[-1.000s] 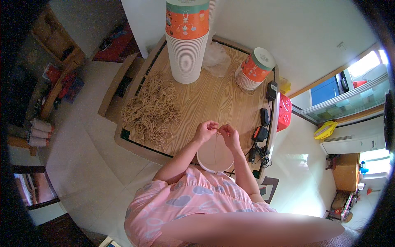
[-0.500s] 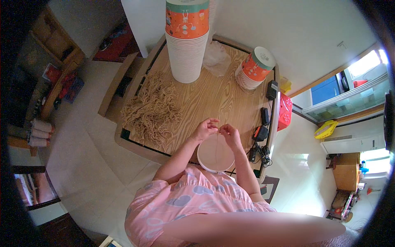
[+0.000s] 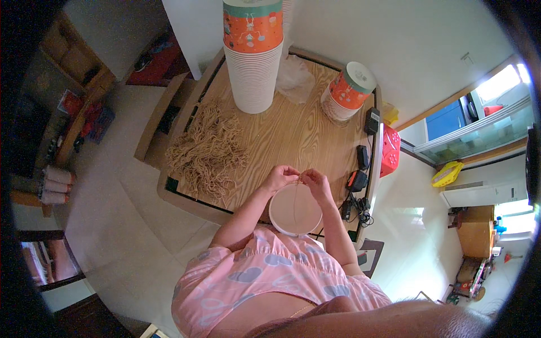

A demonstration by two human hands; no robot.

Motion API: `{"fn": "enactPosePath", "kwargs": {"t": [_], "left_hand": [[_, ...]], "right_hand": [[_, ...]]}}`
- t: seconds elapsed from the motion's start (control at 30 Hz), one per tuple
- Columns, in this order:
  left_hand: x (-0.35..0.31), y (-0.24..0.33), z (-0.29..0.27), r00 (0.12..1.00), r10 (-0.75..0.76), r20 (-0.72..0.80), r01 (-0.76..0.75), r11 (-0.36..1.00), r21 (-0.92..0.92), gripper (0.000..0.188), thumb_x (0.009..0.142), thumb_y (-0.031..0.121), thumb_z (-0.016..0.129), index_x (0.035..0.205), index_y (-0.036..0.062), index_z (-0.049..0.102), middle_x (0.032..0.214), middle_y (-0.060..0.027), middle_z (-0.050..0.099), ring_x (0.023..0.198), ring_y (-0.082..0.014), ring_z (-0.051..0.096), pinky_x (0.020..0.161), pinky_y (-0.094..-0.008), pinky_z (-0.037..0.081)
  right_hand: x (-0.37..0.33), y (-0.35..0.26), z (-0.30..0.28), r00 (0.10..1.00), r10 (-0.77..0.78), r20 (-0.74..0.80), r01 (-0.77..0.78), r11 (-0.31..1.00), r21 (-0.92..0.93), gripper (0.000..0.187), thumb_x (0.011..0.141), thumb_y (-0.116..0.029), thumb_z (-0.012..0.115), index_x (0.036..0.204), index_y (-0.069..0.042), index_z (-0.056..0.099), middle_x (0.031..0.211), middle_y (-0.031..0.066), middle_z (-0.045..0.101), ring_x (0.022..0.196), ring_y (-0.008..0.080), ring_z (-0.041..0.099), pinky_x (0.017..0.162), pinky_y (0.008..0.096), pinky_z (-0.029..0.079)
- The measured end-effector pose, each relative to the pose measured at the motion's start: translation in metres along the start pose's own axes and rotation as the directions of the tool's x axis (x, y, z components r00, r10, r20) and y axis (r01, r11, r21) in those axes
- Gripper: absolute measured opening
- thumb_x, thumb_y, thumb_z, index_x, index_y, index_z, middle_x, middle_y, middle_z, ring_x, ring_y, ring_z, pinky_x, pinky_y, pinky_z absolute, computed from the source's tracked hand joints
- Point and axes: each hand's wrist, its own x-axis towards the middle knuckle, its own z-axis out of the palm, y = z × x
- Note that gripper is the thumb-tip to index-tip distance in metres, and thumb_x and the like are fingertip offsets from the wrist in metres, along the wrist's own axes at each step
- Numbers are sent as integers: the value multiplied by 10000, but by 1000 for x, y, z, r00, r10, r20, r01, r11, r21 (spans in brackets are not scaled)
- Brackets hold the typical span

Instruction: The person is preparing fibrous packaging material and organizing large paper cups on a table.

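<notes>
My left hand (image 3: 282, 178) and my right hand (image 3: 316, 182) meet fingertip to fingertip near the front edge of the table. Both are pinched on a thin tan cord (image 3: 295, 204), whose end between the fingers is too small to make out. From there the cord runs down across a round white paper bucket (image 3: 280, 213). The bucket sits against my body, below my hands, with its circular face toward me. To the left of my hands lies a loose heap of tan cords (image 3: 207, 151) on the wood-grain table (image 3: 276, 143).
A tall stack of nested paper buckets (image 3: 255, 79) stands at the back, beside a crumpled clear plastic bag (image 3: 294, 79). A shorter stack (image 3: 348, 93) is at the back right. Black adapters (image 3: 362, 158) and tangled cables (image 3: 363, 217) line the right edge, by a red plastic stool (image 3: 390, 151).
The fingers of my left hand have drawn in from a looser spread to a pinch close to my right fingertips. The bucket has barely shifted.
</notes>
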Motion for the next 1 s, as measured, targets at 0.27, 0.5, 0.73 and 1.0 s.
{"fn": "enactPosePath", "kwargs": {"t": [0.27, 0.5, 0.73, 1.0], "left_hand": [[2, -8, -5, 994, -99, 38, 98, 995, 29, 139, 726, 79, 614, 844, 6, 618, 744, -43, 609, 656, -101, 557, 610, -241, 461], [-1, 0, -5, 979, -182, 87, 185, 982, -29, 126, 737, 87, 604, 839, 13, 617, 734, -36, 602, 639, -101, 555, 592, -235, 459], [-1, 0, -6, 970, -237, 61, 243, 965, -104, 98, 746, 93, 601, 806, 17, 614, 688, -17, 580, 589, -87, 532, 542, -218, 442], [-2, 1, -2, 975, -222, 17, 223, 969, -105, 94, 739, 94, 613, 790, 14, 612, 680, -16, 579, 579, -87, 529, 539, -220, 442]], "right_hand": [[-1, -2, 1, 1000, -2, 7, 2, 999, 42, 60, 812, -56, 521, 827, -2, 543, 738, 16, 555, 688, 79, 508, 638, 204, 422], [2, 4, 0, 1000, -9, 1, 9, 1000, 9, 53, 810, -51, 520, 827, -4, 539, 725, 9, 545, 682, 80, 504, 634, 202, 417], [-5, -9, 4, 986, -74, -147, 47, 983, -179, 73, 787, -81, 560, 811, -12, 555, 715, 26, 570, 674, 90, 512, 606, 234, 423], [-15, -15, 7, 979, -121, -166, 60, 942, -329, 103, 750, -110, 617, 786, -17, 594, 690, 28, 574, 643, 83, 498, 602, 229, 410]]}}
